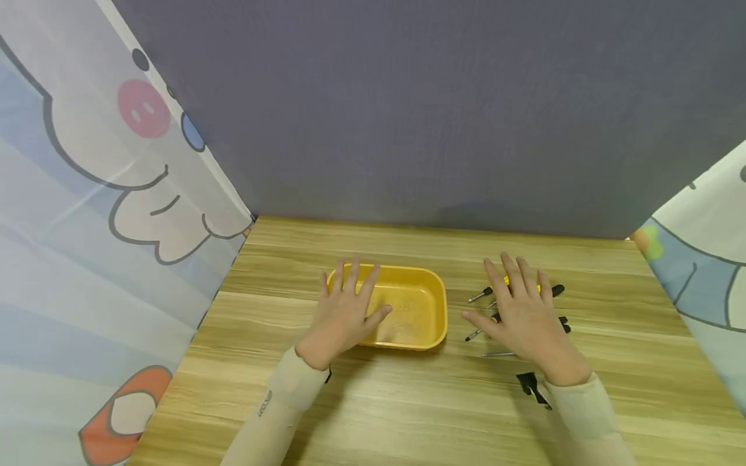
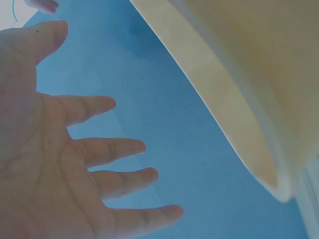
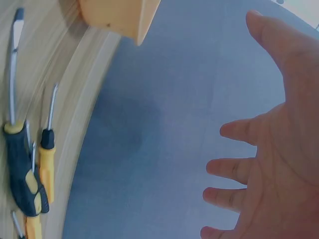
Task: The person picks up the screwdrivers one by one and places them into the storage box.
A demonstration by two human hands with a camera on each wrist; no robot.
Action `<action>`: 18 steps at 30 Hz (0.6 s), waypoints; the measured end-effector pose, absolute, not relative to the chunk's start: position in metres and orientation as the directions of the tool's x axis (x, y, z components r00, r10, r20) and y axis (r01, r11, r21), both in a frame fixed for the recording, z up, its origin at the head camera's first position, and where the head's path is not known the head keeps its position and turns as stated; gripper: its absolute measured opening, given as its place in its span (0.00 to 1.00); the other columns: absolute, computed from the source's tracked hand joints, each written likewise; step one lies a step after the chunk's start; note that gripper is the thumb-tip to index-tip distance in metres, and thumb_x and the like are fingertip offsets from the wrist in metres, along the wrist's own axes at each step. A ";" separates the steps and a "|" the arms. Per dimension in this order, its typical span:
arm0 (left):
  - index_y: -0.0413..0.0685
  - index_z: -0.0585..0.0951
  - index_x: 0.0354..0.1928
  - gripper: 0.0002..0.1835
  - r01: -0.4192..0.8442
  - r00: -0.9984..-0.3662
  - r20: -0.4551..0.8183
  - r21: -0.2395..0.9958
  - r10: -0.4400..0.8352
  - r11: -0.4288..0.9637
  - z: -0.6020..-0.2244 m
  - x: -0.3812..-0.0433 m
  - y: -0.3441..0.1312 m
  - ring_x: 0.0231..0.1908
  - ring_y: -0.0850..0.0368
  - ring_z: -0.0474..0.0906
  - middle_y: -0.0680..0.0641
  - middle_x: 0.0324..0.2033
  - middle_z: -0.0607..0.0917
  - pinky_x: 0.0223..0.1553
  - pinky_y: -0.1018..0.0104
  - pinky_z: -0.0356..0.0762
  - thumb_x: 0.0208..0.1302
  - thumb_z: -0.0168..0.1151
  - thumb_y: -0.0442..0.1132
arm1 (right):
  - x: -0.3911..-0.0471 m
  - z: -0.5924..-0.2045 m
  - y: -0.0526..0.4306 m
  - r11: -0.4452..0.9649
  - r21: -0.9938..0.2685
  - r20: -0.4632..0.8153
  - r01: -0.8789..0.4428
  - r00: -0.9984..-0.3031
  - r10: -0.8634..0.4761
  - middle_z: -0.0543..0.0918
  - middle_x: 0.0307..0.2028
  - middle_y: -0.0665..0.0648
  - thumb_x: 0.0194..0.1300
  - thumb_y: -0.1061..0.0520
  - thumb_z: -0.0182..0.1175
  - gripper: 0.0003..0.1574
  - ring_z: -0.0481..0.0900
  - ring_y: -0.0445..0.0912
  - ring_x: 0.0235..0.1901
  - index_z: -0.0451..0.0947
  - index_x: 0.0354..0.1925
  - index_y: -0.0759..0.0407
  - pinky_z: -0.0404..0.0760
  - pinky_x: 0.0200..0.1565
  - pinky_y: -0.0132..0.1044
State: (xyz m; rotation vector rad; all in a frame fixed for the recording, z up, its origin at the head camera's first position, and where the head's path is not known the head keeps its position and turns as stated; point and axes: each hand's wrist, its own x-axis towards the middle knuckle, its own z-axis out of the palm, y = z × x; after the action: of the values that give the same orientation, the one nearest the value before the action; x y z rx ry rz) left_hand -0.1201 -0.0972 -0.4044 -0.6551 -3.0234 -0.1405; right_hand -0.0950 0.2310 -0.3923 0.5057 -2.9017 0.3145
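My left hand (image 1: 344, 317) hovers over the left end of a yellow plastic tub (image 1: 408, 314), fingers straight and spread, holding nothing. In the left wrist view the palm faces the camera, with the tub's wall (image 2: 214, 74) beyond the fingertips. My right hand (image 1: 527, 320) is also spread and holds nothing, above several screwdrivers on the table that it partly hides. The right wrist view shows a larger black-and-yellow screwdriver (image 3: 22, 169) with a flat tip, beside a slimmer yellow-handled screwdriver (image 3: 47, 164).
The wood-grain table (image 1: 431, 408) ends at a grey upright panel (image 1: 437, 116) behind. Cartoon-printed curtains (image 1: 116, 213) hang at both sides. A small black piece (image 1: 529, 385) shows by the right wrist.
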 end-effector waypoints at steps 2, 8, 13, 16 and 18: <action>0.56 0.52 0.80 0.42 0.411 -0.911 0.062 0.094 0.407 0.907 -0.404 -0.120 -0.101 0.73 0.30 0.44 0.33 0.76 0.50 0.64 0.28 0.49 0.73 0.37 0.70 | -0.094 -0.393 0.235 0.923 -0.176 0.213 -0.342 -0.929 -0.304 0.47 0.76 0.70 0.64 0.25 0.57 0.64 0.43 0.69 0.73 0.47 0.79 0.60 0.39 0.66 0.71; 0.53 0.53 0.80 0.41 0.392 -0.920 0.064 0.128 0.387 0.911 -0.408 -0.122 -0.115 0.73 0.29 0.46 0.32 0.75 0.50 0.63 0.30 0.57 0.74 0.38 0.68 | -0.091 -0.399 0.248 0.933 -0.181 0.196 -0.312 -0.941 -0.276 0.47 0.75 0.72 0.64 0.25 0.57 0.64 0.42 0.70 0.73 0.45 0.79 0.59 0.38 0.65 0.72; 0.46 0.55 0.79 0.40 0.382 -0.923 0.087 0.102 0.375 0.918 -0.413 -0.124 -0.129 0.70 0.29 0.53 0.30 0.73 0.53 0.60 0.34 0.65 0.75 0.44 0.63 | -0.090 -0.402 0.258 0.932 -0.190 0.203 -0.310 -0.941 -0.272 0.46 0.75 0.72 0.65 0.27 0.58 0.62 0.41 0.70 0.73 0.47 0.79 0.59 0.36 0.66 0.71; 0.39 0.59 0.76 0.38 0.390 -0.917 0.123 0.069 0.380 0.918 -0.417 -0.125 -0.137 0.66 0.29 0.62 0.28 0.70 0.61 0.56 0.37 0.72 0.76 0.50 0.58 | -0.089 -0.404 0.265 0.931 -0.190 0.221 -0.313 -0.937 -0.270 0.50 0.74 0.74 0.66 0.30 0.60 0.59 0.44 0.71 0.72 0.50 0.78 0.60 0.39 0.66 0.72; 0.35 0.62 0.73 0.36 0.387 -0.916 0.142 0.060 0.376 0.920 -0.420 -0.126 -0.142 0.63 0.29 0.67 0.28 0.67 0.66 0.53 0.38 0.74 0.75 0.54 0.53 | -0.088 -0.405 0.271 0.930 -0.190 0.232 -0.315 -0.935 -0.269 0.52 0.72 0.75 0.67 0.33 0.61 0.56 0.46 0.72 0.71 0.52 0.77 0.61 0.40 0.65 0.72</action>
State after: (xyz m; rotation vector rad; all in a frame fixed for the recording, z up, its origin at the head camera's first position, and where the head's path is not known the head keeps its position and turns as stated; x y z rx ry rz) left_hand -0.1258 -0.1417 -0.4198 -0.5893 -2.9523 -0.1311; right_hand -0.0881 0.2708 -0.4050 0.4412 -2.8856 0.3337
